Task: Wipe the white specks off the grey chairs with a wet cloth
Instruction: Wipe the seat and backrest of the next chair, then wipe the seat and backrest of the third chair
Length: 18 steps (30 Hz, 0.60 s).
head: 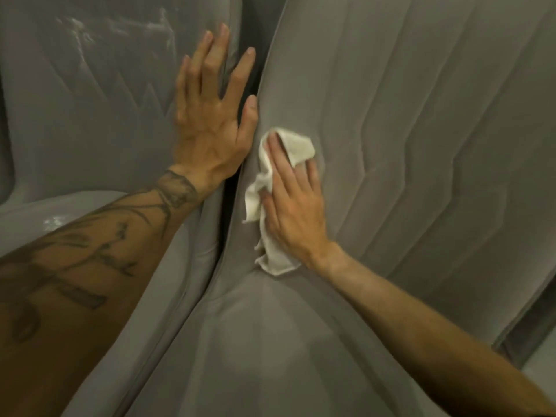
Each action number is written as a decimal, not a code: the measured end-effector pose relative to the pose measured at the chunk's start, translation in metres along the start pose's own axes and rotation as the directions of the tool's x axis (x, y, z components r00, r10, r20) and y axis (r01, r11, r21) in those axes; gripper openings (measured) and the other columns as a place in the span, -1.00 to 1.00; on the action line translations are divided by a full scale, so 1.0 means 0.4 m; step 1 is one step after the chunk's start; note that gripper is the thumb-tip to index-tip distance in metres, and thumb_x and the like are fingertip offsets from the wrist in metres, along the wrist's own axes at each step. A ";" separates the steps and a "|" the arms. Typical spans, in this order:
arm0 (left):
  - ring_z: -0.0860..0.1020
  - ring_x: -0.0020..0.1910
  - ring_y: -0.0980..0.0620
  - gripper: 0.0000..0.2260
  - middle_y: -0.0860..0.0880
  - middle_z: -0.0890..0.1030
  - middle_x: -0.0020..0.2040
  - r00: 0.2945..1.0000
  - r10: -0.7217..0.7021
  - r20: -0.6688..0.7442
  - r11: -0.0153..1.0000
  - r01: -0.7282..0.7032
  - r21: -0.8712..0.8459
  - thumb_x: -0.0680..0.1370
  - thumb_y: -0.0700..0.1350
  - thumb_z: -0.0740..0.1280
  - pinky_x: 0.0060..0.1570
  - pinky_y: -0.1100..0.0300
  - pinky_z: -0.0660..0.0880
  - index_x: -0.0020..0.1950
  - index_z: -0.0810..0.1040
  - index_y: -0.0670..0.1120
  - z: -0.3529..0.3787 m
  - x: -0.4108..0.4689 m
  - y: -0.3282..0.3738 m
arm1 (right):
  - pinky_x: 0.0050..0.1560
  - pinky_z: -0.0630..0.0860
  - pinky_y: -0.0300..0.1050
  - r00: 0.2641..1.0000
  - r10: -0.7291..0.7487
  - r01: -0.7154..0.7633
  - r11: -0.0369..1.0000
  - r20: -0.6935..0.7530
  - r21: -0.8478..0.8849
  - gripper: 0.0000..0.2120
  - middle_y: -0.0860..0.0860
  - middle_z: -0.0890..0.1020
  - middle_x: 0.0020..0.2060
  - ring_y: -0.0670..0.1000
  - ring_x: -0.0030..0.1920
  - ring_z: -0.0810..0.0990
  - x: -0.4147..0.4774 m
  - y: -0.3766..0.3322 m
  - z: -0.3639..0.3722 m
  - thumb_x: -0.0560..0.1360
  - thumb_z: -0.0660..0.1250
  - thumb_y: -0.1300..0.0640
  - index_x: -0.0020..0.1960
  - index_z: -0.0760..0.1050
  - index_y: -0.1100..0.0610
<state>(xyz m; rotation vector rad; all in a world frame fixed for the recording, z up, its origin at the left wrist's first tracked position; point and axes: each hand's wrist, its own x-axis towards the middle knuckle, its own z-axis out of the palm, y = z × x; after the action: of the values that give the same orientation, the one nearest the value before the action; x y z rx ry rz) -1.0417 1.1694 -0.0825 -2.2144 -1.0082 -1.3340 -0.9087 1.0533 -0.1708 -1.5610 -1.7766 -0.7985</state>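
Note:
Two grey velvet chairs stand side by side, with a dark gap between them. My right hand (pixel 293 203) presses a white cloth (pixel 272 251) flat against the left edge of the right chair's backrest (pixel 421 130), just above its seat (pixel 255 356). The cloth is crumpled, partly folded over my fingertips and hanging below my palm. My left hand (pixel 212 115) lies with fingers spread on the right edge of the left chair's backrest (pixel 90 115), holding nothing. White smears (pixel 120 28) show high on the left chair's backrest, and a small white patch (pixel 55 222) sits on its seat.
The dark gap (pixel 228 191) between the chairs runs down the middle of the view. A dark frame strip (pixel 523 329) edges the right chair at the lower right. My tattooed left forearm (pixel 75 281) crosses the left chair's seat.

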 end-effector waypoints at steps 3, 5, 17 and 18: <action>0.13 0.67 -0.20 -0.48 -0.18 0.17 0.68 0.995 -0.033 0.090 0.999 0.031 0.026 0.71 0.06 0.09 0.63 -0.18 0.07 0.67 0.24 -0.05 -0.027 0.004 0.014 | 0.66 0.07 0.15 0.993 -0.022 0.013 0.997 0.115 0.080 -0.47 0.09 0.19 0.66 0.08 0.65 0.18 -0.076 -0.052 0.007 0.73 0.05 0.08 0.66 0.15 0.20; 0.08 0.68 -0.16 -0.45 -0.15 0.12 0.69 0.984 -0.047 0.169 0.999 0.043 0.027 0.72 0.09 0.06 0.63 -0.17 0.05 0.69 0.18 -0.05 -0.062 0.009 0.021 | 0.65 0.11 0.15 0.977 -0.085 0.066 0.993 0.196 0.103 -0.49 0.08 0.20 0.66 0.08 0.65 0.19 -0.100 -0.072 -0.017 0.74 0.02 0.06 0.65 0.17 0.20; 0.28 0.60 -0.11 -0.50 -0.10 0.23 0.66 0.775 -0.346 0.528 0.933 0.343 0.108 0.74 0.05 0.10 0.59 -0.04 0.22 0.67 0.21 -0.08 -0.524 -0.455 -0.256 | 0.61 0.21 -0.03 0.976 0.158 -0.219 0.764 0.153 0.607 -0.55 -0.01 0.34 0.60 -0.09 0.60 0.29 0.038 -0.377 -0.121 0.74 0.09 0.06 0.61 0.28 0.09; 0.29 0.60 -0.13 -0.50 -0.11 0.26 0.65 0.728 -0.412 0.548 0.905 0.397 0.152 0.74 0.05 0.09 0.59 -0.06 0.22 0.66 0.22 -0.09 -0.564 -0.516 -0.281 | 0.61 0.22 -0.02 0.978 0.106 -0.197 0.759 0.180 0.620 -0.55 0.02 0.34 0.59 -0.06 0.60 0.30 0.037 -0.418 -0.114 0.74 0.11 0.07 0.61 0.27 0.11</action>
<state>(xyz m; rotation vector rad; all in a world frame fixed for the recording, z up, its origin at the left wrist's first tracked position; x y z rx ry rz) -1.3235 1.0248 -0.1588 -2.5306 -1.8029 -0.7730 -1.0731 1.0075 -0.1368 -1.2779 -1.7278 0.0229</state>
